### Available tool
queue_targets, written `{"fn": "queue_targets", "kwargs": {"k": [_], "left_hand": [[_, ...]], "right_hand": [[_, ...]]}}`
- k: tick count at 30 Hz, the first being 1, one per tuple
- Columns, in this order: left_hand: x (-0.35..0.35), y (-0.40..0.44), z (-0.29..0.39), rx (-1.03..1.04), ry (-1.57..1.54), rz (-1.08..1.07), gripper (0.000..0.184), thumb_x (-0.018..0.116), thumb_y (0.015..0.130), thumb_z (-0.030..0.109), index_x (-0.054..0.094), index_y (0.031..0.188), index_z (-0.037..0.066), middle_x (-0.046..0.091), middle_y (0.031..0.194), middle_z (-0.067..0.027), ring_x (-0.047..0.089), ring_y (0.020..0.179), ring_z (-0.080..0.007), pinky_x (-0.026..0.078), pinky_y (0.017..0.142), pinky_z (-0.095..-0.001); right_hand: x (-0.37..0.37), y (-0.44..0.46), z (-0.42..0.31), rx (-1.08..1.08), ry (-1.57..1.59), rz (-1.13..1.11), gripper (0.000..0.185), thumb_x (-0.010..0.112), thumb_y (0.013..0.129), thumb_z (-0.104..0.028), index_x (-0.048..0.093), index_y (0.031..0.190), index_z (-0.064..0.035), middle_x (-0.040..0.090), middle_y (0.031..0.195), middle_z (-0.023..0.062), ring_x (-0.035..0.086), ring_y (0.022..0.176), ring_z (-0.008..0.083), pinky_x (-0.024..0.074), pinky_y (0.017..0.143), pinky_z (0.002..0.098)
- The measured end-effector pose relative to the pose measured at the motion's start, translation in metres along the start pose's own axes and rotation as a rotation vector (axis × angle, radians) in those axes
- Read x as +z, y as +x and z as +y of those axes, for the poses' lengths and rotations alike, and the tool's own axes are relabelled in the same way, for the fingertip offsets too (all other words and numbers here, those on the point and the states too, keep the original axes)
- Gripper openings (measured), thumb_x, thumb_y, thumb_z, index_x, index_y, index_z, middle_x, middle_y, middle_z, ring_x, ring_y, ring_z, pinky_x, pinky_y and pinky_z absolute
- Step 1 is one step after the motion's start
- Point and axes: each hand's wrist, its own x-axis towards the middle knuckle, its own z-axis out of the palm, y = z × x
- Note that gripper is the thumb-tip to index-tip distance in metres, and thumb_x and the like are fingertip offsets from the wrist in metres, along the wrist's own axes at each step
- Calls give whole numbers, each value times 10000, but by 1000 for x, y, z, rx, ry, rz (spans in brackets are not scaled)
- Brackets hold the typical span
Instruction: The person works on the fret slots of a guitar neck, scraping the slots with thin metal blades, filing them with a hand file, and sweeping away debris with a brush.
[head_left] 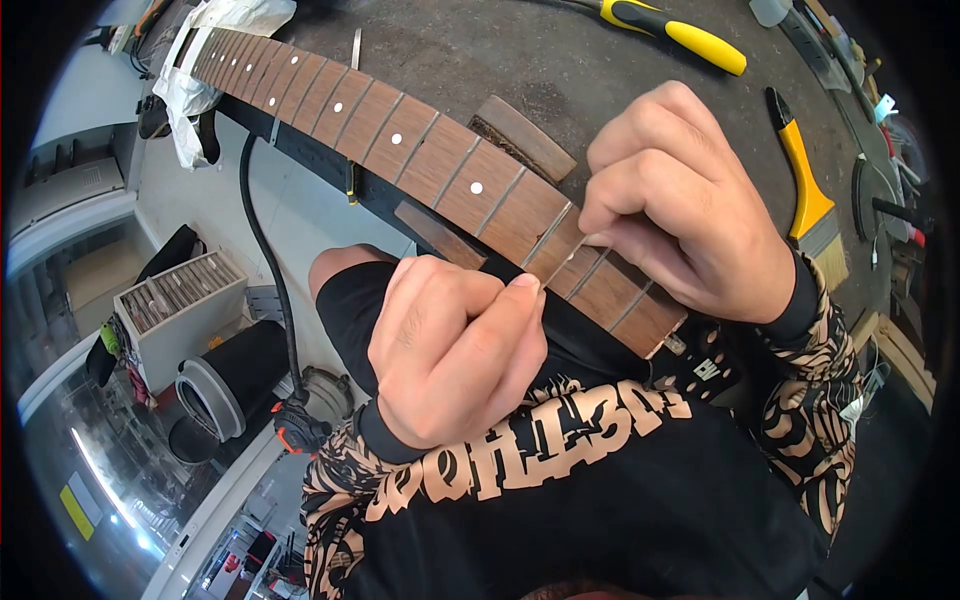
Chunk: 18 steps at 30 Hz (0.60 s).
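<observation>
A guitar neck (440,165) with a brown fretboard, metal frets and white dot inlays lies diagonally across the edge of the dark bench. My left hand (455,350) is closed at the near edge of the fretboard, thumb and forefinger pinched together. Across the board, my right hand (690,200) is also closed, its fingertips pinched low over the wood. A thin line runs between both pinches near one fret; whether it is a loose fret wire I cannot make out. Wooden blocks lie beside the neck: one block (525,140) on the far side, another block (440,235) on the near side.
A yellow-handled tool (700,45) and a yellow-handled brush (805,185) lie on the dark bench (430,60). White paper (190,100) wraps the neck's far end. Below left are a black hose (270,250), a box of thin pieces (185,310) and a black bin (240,375).
</observation>
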Motion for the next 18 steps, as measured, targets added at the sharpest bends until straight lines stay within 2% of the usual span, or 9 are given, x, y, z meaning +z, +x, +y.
{"fn": "queue_targets", "kwargs": {"k": [18], "left_hand": [[-2,0,-5,-8,48,4,374,911,706,-126,809,1054,-34,654,872,-78,601,680,-252,436,608,-383]], "right_hand": [[2,11,4,-12,-39,13,297,906,816,-23,716,1032,-100,669,1054,73,614,1013,310,492,920,413]]}}
